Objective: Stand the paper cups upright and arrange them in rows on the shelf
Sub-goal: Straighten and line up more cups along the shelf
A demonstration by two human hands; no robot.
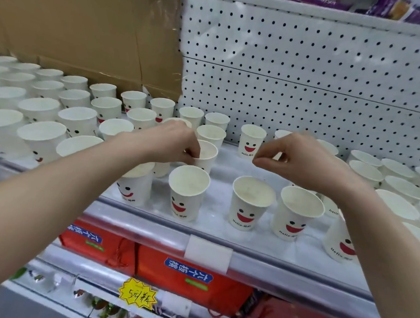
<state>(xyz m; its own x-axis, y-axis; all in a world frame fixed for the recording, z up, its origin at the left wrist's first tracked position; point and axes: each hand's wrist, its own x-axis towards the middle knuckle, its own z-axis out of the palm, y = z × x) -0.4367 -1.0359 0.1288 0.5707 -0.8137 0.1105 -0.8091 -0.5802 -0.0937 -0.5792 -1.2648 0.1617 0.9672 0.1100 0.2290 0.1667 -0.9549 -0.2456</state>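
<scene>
The left hand (178, 142) pinches the rim of a cup (207, 156) mid-shelf, whose base is hidden behind a front-edge cup (187, 194). The right hand (301, 161) curls its fingertips together on nothing visible and covers the cups behind it. Cups at both ends of the shelf (228, 164) are cut off. Cardboard (89, 31) stands at the back left and pegboard (305, 78) at the back right.

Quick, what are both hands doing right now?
Left hand: pinches a paper cup by its rim.
Right hand: fingers curled, holding nothing.
</scene>
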